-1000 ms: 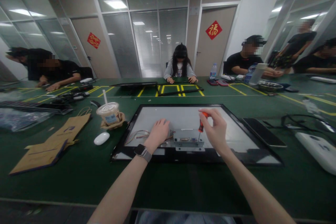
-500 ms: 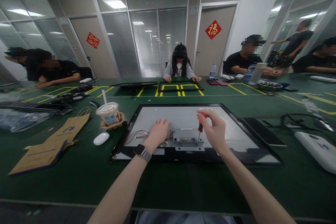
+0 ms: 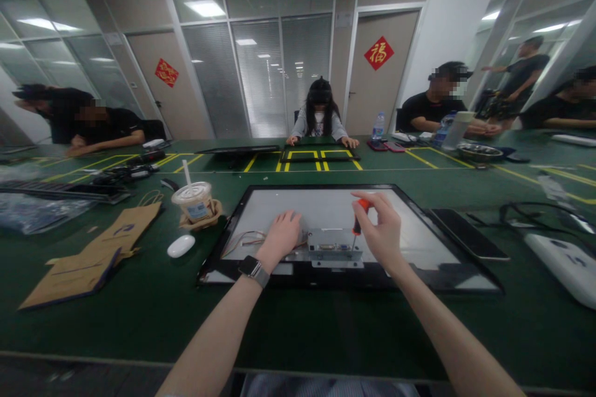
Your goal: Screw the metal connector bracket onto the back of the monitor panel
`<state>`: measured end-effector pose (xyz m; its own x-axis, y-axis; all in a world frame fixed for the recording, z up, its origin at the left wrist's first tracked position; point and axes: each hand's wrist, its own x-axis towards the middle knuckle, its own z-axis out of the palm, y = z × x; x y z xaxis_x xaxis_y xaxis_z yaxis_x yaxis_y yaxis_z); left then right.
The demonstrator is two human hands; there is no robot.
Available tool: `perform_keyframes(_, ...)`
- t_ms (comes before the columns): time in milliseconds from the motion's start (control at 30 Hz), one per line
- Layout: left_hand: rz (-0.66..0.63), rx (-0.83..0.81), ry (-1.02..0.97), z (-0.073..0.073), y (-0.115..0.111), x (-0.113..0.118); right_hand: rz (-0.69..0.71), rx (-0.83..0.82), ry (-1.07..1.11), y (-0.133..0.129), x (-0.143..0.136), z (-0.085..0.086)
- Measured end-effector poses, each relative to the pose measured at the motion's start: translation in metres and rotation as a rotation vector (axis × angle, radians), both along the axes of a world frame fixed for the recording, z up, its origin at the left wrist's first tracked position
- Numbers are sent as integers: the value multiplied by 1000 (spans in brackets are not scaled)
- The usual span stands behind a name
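In front of me a flat display panel (image 3: 261, 203) with a black frame lies on the green table. A metal bracket with connector ports (image 3: 333, 248) sits near its front edge. My right hand (image 3: 382, 226) grips a red-and-black screwdriver (image 3: 360, 214), held upright with its tip down at the right side of the bracket. My left hand (image 3: 283, 232), with a watch on its wrist, lies flat on the panel left of the bracket, fingers stretched out. Thin cables (image 3: 249, 239) run across the panel beside it and pass partly under the hand.
Left of the panel are a drink cup (image 3: 194, 205) in a cardboard holder, a white mouse (image 3: 181, 246) and a paper bag (image 3: 112, 236). On the right lie a phone (image 3: 468, 234) and a white device (image 3: 561, 267). Several people sit around the table; one opposite touches a black frame (image 3: 321, 160).
The fingers of my right hand have shifted slightly around the screwdriver handle, which stays at the bracket. My left hand keeps its place on the panel.
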<state>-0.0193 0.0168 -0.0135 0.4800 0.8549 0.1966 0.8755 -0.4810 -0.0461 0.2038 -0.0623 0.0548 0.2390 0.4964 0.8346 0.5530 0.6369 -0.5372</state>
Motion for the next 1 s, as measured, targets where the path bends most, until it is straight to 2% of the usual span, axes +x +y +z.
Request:
perform_keyframes(133,3,9,16,0,0,0,-10,18,9,-1,-1,1)
perform_keyframes(367,-13,30,8,-4,2,-2,171,-77,70,0,2,-5)
perform_keyframes(600,-2,9,2,-2,1,-1,20,-24,-10,0,2,2)
perform_keyframes(700,3,15,-5,-2,1,-1,7,-19,5,1,2,1)
perform_keyframes(833,1,15,9,0,0,0,57,-23,60,1,2,-2)
perform_keyframes(1000,6,-11,28,4,-1,0,198,-151,162,1,1,-2)
